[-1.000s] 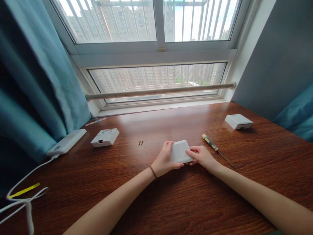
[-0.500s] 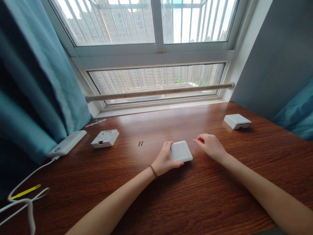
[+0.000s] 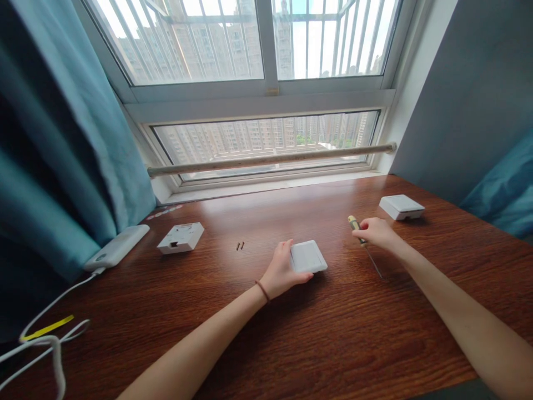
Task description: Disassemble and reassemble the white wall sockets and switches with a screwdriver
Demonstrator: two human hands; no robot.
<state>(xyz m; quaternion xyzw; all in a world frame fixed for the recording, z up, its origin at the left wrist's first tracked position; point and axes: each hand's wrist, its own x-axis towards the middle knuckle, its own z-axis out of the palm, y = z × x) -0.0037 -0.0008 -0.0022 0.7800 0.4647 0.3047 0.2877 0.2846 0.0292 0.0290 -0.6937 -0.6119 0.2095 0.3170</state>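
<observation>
Screwdriver handle (image 3: pixel 353 224) — yellow-grey; panel (image 3: pixel 308 256) white; table (image 3: pixel 266 350) — brown, wood-grained.

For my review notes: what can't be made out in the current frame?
All in the head view:
- Panel: underside faces away; left edge covered by the left hand.
- Screwdriver: part of the handle is behind the right hand's fingers; tip shape too small.
- Screws: too small to tell the head type.
- Cable: cut off by the picture's edge.

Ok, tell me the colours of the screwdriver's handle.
The screwdriver handle is yellow and dark grey, shown in the head view.
</observation>
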